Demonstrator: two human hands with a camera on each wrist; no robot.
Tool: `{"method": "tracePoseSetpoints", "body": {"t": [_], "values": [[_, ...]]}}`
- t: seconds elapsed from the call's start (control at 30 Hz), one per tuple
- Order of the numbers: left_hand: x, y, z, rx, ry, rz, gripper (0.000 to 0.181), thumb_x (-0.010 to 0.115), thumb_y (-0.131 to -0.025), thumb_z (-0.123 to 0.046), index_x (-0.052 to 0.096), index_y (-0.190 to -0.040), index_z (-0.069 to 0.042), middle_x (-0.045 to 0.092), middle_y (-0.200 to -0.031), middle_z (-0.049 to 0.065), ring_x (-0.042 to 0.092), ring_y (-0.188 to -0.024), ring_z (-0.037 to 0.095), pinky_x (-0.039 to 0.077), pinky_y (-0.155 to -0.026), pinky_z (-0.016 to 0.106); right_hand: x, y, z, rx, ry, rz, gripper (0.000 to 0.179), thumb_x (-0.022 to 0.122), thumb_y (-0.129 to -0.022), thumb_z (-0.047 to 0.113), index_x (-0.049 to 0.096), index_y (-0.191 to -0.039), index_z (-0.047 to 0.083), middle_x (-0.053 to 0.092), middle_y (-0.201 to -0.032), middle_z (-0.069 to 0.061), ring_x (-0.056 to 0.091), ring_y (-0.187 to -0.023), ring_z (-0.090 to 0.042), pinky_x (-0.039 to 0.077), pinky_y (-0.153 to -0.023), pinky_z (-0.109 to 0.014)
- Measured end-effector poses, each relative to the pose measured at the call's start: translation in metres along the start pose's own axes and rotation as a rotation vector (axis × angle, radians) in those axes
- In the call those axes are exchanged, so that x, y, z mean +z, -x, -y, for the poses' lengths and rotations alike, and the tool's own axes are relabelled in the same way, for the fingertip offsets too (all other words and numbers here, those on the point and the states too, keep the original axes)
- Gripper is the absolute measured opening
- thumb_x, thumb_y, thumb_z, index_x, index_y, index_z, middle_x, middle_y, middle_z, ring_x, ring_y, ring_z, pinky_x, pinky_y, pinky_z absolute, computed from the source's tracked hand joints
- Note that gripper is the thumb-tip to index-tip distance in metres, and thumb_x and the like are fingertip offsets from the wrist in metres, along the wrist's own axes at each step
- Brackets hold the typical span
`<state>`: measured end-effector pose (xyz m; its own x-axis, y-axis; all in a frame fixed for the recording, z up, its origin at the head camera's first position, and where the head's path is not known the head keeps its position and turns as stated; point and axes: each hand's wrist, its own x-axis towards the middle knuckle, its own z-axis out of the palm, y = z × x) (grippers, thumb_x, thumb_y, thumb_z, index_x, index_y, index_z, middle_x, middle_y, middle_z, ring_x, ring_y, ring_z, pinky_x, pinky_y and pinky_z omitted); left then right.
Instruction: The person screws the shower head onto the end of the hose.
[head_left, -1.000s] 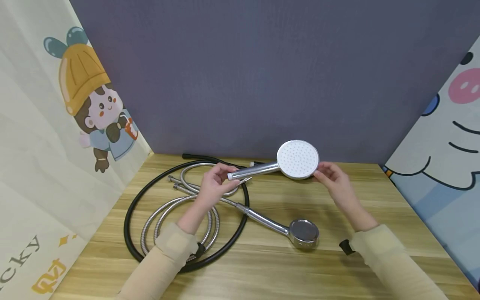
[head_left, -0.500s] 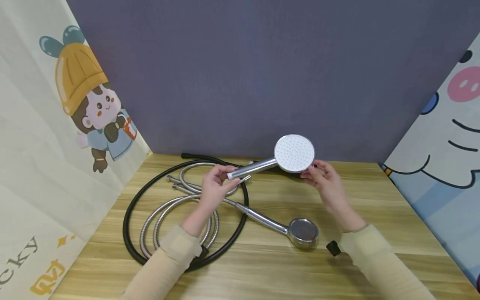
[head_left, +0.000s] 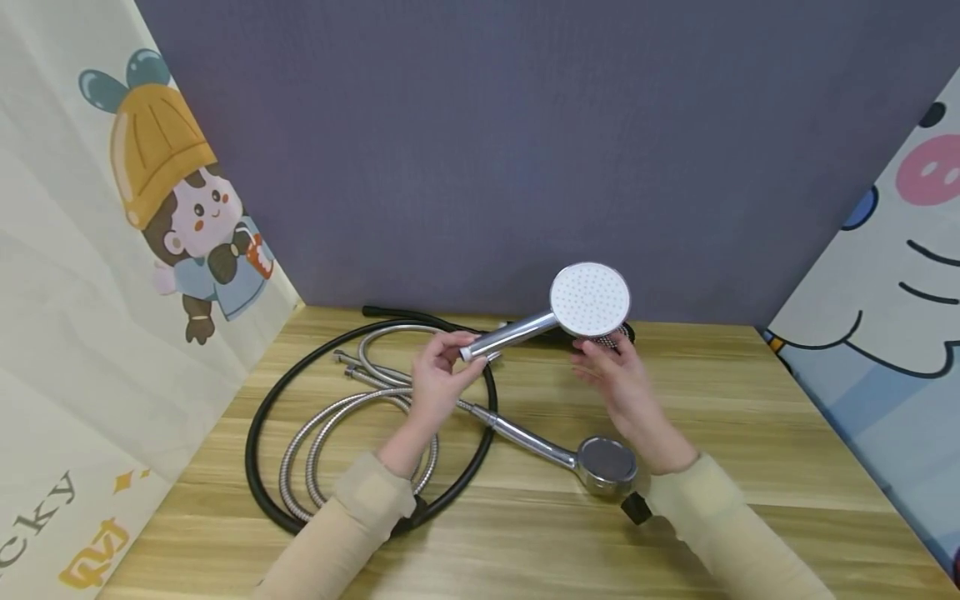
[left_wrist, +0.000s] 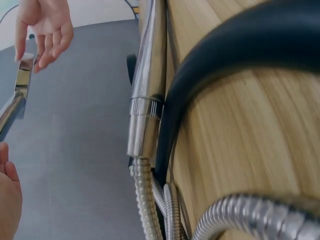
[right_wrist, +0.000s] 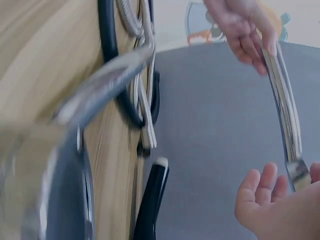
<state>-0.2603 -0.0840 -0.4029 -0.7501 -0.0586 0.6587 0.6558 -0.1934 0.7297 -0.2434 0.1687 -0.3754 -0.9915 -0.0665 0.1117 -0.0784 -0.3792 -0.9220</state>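
Note:
In the head view, a chrome shower head (head_left: 590, 298) with a white nozzle face is held above the table, face toward me. My left hand (head_left: 442, 375) pinches the white-tipped end of its handle between thumb and fingers. At the lower rim of the disc, my right hand (head_left: 618, 387) holds the edge lightly, with the thumb on one side; the other fingers are spread and loosely bent in the right wrist view. Below, a second chrome shower head (head_left: 606, 464) with a grey face lies on the table, attached to a metal hose (head_left: 296, 467).
A thick black hose (head_left: 251, 442) loops around the coiled metal hoses at left on the wooden table (head_left: 525, 550). A black-handled piece (right_wrist: 152, 195) with a pale tip lies behind the held shower head. A grey panel (head_left: 480, 150) rises at the back, with printed curtains either side.
The right hand has moved left and down along the rim, from the disc's right edge to beneath it. The disc has risen slightly, tilting the handle more steeply.

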Motion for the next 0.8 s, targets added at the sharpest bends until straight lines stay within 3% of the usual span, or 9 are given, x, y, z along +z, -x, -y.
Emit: {"method": "tracePoseSetpoints", "body": {"t": [0.2, 0.47, 0.67, 0.8], "values": [[0.01, 0.001, -0.006, -0.001, 0.017, -0.019, 0.032, 0.067, -0.068, 0.025, 0.052, -0.095, 0.018, 0.058, -0.102, 0.036, 0.065, -0.087, 0.007, 0.052, -0.079, 0.019, 0.018, 0.001, -0.01, 0.041, -0.015, -0.026, 0.027, 0.055, -0.095, 0.007, 0.041, -0.116, 0.016, 0.066, -0.099, 0.004, 0.066, -0.089, -0.016, 0.053, -0.083, -0.033], [0.025, 0.004, -0.02, 0.006, 0.033, -0.033, 0.031, 0.065, -0.066, 0.027, 0.051, -0.092, 0.019, 0.058, -0.1, 0.036, 0.065, -0.088, 0.01, 0.053, -0.078, 0.02, 0.038, 0.001, -0.018, 0.055, -0.121, -0.026, 0.045, 0.051, -0.095, 0.0, 0.031, -0.133, 0.011, 0.06, -0.104, -0.003, 0.063, -0.09, -0.02, 0.049, -0.092, -0.044], [0.031, 0.006, -0.007, -0.02, 0.049, -0.038, 0.031, 0.066, -0.068, 0.026, 0.051, -0.094, 0.017, 0.056, -0.103, 0.037, 0.065, -0.091, 0.011, 0.052, -0.081, 0.02, 0.05, -0.001, -0.022, 0.063, -0.191, -0.04, 0.045, 0.051, -0.095, 0.001, 0.028, -0.131, 0.015, 0.052, -0.11, -0.008, 0.063, -0.092, -0.021, 0.05, -0.091, -0.042], [0.035, 0.009, 0.004, 0.0, 0.039, -0.038, 0.031, 0.068, -0.069, 0.023, 0.053, -0.094, 0.016, 0.056, -0.104, 0.038, 0.065, -0.093, 0.012, 0.051, -0.085, 0.022, 0.056, -0.001, -0.024, 0.054, -0.22, -0.071, 0.042, 0.052, -0.094, 0.001, 0.03, -0.126, 0.018, 0.049, -0.112, -0.01, 0.064, -0.091, -0.02, 0.051, -0.089, -0.041]]}}
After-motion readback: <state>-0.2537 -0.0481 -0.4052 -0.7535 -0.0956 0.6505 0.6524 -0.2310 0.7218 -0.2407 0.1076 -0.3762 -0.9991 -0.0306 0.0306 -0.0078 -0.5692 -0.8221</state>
